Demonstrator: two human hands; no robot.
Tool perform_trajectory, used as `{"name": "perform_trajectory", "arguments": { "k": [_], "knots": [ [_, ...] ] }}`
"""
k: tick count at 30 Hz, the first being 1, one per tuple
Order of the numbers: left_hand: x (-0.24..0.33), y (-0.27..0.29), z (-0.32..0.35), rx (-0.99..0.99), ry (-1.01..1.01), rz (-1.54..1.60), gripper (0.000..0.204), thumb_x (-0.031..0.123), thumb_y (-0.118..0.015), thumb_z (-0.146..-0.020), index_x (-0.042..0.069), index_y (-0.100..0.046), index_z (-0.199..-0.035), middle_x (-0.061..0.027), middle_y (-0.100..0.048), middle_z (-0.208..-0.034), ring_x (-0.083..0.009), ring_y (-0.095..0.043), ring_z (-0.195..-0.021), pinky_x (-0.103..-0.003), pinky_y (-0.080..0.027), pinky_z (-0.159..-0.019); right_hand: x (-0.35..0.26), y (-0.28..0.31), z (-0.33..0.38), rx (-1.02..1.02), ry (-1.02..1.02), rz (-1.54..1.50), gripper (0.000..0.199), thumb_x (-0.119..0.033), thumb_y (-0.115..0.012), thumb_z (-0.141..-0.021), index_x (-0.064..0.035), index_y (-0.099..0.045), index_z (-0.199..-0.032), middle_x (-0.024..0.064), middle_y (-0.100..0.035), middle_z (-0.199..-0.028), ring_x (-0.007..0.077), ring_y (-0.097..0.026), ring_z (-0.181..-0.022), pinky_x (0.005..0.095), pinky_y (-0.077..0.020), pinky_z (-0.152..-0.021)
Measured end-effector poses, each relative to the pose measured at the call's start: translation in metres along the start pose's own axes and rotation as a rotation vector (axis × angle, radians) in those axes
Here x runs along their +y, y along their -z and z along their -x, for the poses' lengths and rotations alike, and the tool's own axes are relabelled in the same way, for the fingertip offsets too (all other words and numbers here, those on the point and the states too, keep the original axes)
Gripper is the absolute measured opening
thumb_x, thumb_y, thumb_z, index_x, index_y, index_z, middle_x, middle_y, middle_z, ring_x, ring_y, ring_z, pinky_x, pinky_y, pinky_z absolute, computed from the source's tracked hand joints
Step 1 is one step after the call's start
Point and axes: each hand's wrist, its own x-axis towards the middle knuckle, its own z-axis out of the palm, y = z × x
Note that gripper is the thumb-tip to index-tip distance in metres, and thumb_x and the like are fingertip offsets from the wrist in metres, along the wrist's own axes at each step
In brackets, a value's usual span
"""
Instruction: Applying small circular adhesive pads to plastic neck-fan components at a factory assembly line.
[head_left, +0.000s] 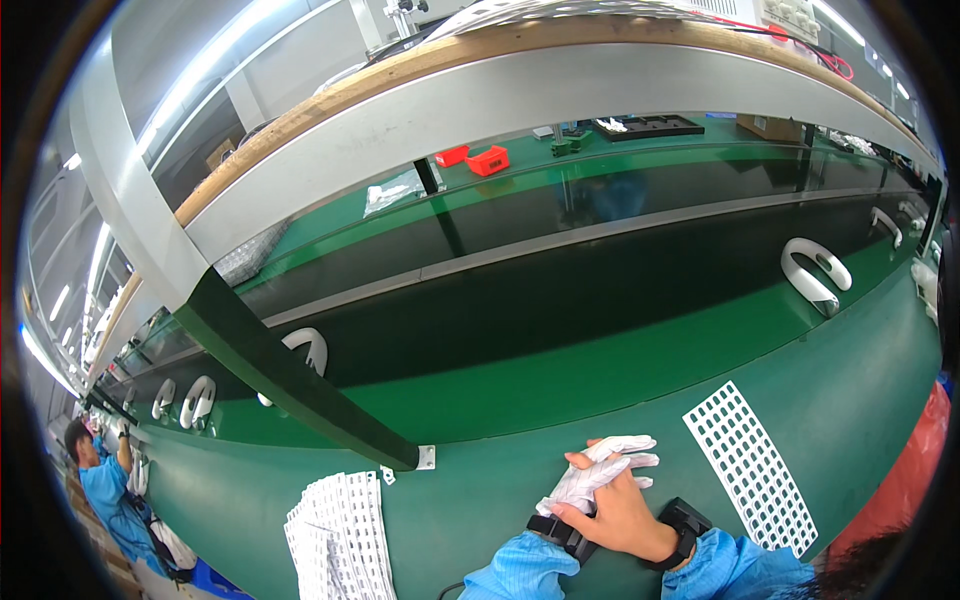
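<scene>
My left hand (pixel 572 492) wears a thin white glove (pixel 605 470), its gloved fingers stretched toward the right. Over it lies my bare right hand (pixel 622 518), its fingers closed across the gloved one and seemingly laced between its fingers. Bare fingertips show past the glove's far side. Both wrists carry black straps with small dark boxes, below blue sleeves. To the right of my hands lies a white sheet (pixel 742 455) with rows of small dark shapes. A pile of similar white sheets (pixel 345 530) is at the left.
Beyond the green bench (pixel 480 470) runs a dark conveyor belt (pixel 600 320) carrying white curved parts (pixel 815 272). A green-and-white post (pixel 300 390) stands ahead on the left. A shelf (pixel 560 90) crosses above. Red bins (pixel 488 161) sit farther back. Another person (pixel 110 490) works at far left.
</scene>
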Motion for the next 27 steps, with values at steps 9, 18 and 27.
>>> {"name": "perform_trajectory", "arguments": {
  "k": [9, 18, 27],
  "knots": [
    [-0.004, 0.001, 0.002, -0.012, -0.046, -0.004, 0.054, 0.036, -0.055, -0.095, -0.001, -0.050, -0.134, -0.0185, -0.056, -0.133, -0.0317, -0.058, -0.116, -0.044, -0.054, -0.088, -0.002, 0.001, 0.000, 0.011, -0.005, -0.006, 0.066, -0.039, -0.073, -0.085, 0.0065, -0.054, -0.130, 0.0311, -0.051, -0.123, 0.0471, -0.042, -0.124, 0.0543, -0.0344, -0.103],
    [0.002, -0.010, 0.005, 0.005, -0.090, -0.173, 0.063, 0.051, -0.042, -0.098, -0.001, -0.048, -0.134, -0.0217, -0.055, -0.130, -0.0320, -0.060, -0.112, -0.041, -0.057, -0.077, -0.002, 0.000, -0.002, 0.016, -0.007, 0.006, 0.066, -0.039, -0.073, -0.085, 0.0065, -0.055, -0.129, 0.0308, -0.054, -0.120, 0.0476, -0.043, -0.123, 0.0540, -0.0354, -0.103],
    [0.003, -0.003, 0.002, 0.006, 0.007, 0.015, 0.048, 0.029, -0.060, -0.095, 0.000, -0.051, -0.133, -0.0169, -0.056, -0.134, -0.0309, -0.058, -0.118, -0.045, -0.053, -0.091, -0.002, 0.001, -0.002, 0.012, 0.001, -0.019, 0.065, -0.039, -0.073, -0.085, 0.0057, -0.055, -0.129, 0.0301, -0.055, -0.121, 0.0471, -0.043, -0.125, 0.0537, -0.0350, -0.103]
  ]
}}
